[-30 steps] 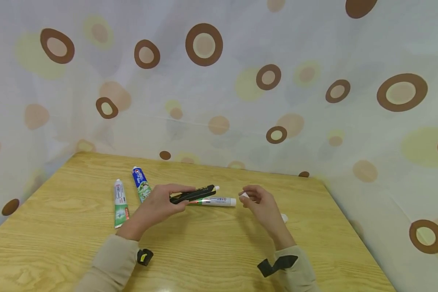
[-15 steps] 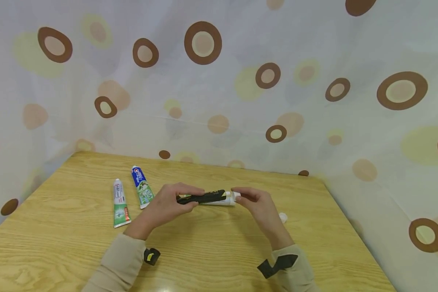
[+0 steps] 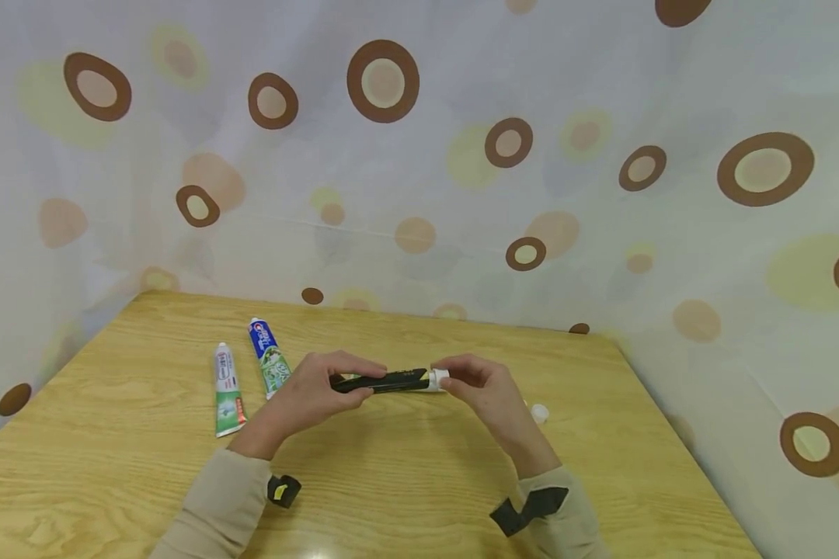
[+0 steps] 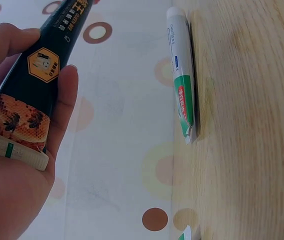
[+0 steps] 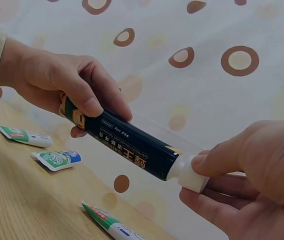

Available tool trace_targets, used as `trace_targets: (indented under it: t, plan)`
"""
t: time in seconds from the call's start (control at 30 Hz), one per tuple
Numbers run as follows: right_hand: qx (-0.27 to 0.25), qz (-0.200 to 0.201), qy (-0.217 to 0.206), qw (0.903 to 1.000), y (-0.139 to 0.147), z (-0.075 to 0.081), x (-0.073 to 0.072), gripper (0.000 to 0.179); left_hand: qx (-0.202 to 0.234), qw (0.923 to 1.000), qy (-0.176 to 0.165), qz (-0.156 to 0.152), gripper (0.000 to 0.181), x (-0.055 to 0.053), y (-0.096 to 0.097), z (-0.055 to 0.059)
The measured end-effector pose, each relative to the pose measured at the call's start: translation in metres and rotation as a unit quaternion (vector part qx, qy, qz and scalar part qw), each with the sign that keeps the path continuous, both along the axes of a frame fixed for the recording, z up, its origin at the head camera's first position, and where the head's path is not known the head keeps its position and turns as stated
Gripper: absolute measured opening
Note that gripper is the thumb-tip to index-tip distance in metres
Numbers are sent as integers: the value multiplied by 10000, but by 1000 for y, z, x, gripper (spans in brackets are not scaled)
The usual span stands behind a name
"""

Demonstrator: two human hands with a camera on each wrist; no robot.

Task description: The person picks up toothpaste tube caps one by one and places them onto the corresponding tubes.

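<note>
In the head view my left hand (image 3: 316, 394) grips a black toothpaste tube (image 3: 400, 380) around its body, holding it roughly level above the table. My right hand (image 3: 488, 392) pinches a white cap (image 5: 193, 175) between thumb and fingers. The cap sits at the tube's white neck, in line with it, as the right wrist view shows. The tube's crimped end lies against the left palm in the left wrist view. Behind it, a white and green toothpaste tube (image 5: 113, 223) lies on the table, mostly hidden in the head view.
To the left, another white and green tube (image 3: 229, 394) and a blue and green tube (image 3: 271, 359) lie on the wooden table (image 3: 391, 481). Right of my right hand is a loose white cap (image 3: 540, 413). A patterned cloth (image 3: 447, 202) hangs behind the table.
The black tube swung level and moved right, while my right hand brought the cap left. The cap, apart from the tube a second ago, is now at its neck.
</note>
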State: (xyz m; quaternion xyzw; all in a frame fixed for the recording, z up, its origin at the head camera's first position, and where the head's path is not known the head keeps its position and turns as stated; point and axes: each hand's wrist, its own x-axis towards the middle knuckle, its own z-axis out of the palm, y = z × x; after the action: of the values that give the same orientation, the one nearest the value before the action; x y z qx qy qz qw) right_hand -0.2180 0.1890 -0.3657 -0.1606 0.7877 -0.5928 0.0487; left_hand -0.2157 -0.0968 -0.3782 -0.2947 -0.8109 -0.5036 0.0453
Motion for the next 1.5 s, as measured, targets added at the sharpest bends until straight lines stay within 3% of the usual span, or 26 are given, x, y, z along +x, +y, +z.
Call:
trace_targets:
  t: [0.2,0.6,0.9,1.13,1.5]
  plan:
    - [96,91,1,9999,-3,1,1,26,35,9999,-167,1,27,1,-4,2]
    - [211,204,80,9995,-6,5,6,27,9,9977,-607,-292,26,3,-7,6]
    - [-53,360,-221,9991,-4,5,7,30,-65,9963,-765,-387,30,3,-6,4]
    - [-381,571,-465,9966,-2,5,7,32,17,9951,-849,-500,29,4,-6,5]
    - [-126,1202,-403,9919,7,8,3,33,-54,9960,-803,-395,27,3,-7,7]
